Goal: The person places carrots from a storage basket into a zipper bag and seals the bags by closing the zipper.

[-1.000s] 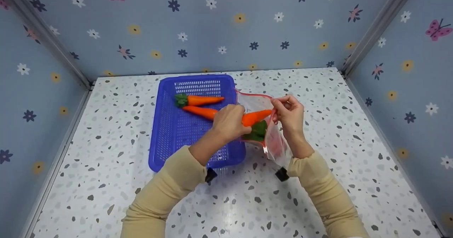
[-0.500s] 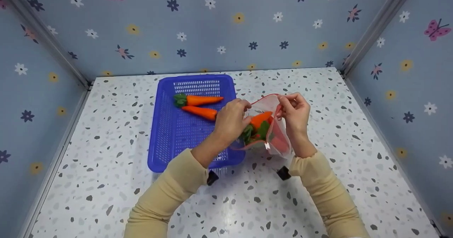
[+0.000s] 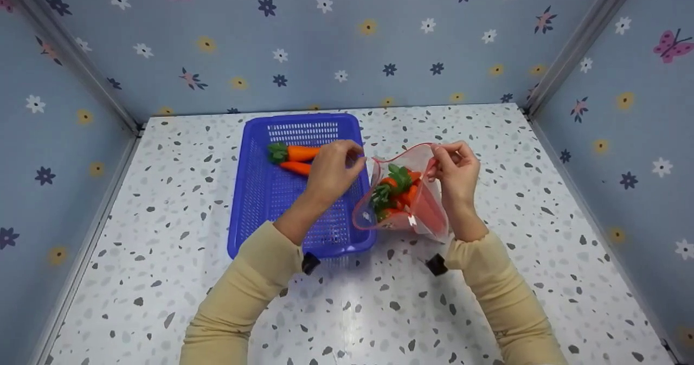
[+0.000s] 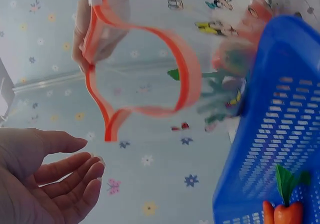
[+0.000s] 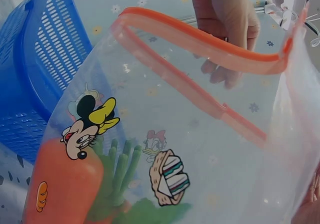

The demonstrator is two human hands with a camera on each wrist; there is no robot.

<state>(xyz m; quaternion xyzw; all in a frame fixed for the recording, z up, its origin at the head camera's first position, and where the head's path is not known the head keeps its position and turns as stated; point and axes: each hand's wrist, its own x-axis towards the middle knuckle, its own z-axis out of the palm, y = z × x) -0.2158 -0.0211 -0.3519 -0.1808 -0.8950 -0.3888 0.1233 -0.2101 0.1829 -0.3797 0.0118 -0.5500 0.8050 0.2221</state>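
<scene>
My left hand (image 3: pixel 333 172) hovers over the right side of the blue basket (image 3: pixel 238 202), fingers loosely bent and nothing held; the left wrist view shows the same empty hand (image 4: pixel 55 179) beside the bag's mouth. With thumb and fingers my right hand (image 3: pixel 458 178) pinches the red-edged rim of a clear zip bag (image 3: pixel 431 213). The bag's mouth gapes, and several orange carrots (image 3: pixel 410 196) with green tops lie inside. In the basket are a carrot (image 3: pixel 301 153) with a leafy top and another carrot (image 3: pixel 295 168), both partly hidden by my left hand.
The bag stands against the basket's right side on a white speckled table (image 3: pixel 347 311). Blue flowered panels (image 3: pixel 347 45) enclose the table at the back and both sides. A black clip-like piece (image 3: pixel 436 264) hangs by my right sleeve.
The carrot that my left hand held went into the bag and was let go. My left hand then drew back leftward over the basket. My right hand kept the rim, shifting slightly right.
</scene>
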